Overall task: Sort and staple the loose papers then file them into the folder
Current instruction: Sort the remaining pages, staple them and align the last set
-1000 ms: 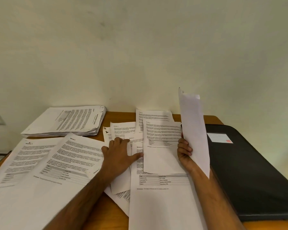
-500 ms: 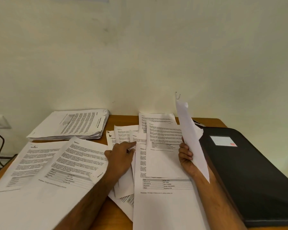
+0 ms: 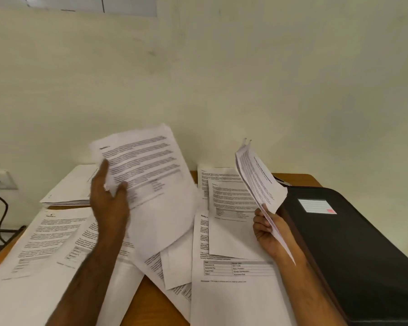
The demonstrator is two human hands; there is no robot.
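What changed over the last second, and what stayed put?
The left hand, earlier flat on the spread papers, has picked up a printed sheet and raised it. The right hand keeps its bundle upright. The black folder and far stack stayed.

Office desk [image 3: 151, 290] (printed papers [image 3: 233, 231], black folder [image 3: 363, 255]) against plain wall [image 3: 222, 78]

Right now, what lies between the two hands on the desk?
In the head view, overlapping loose printed sheets cover the desk between the left hand and the right hand; no bare wood shows there.
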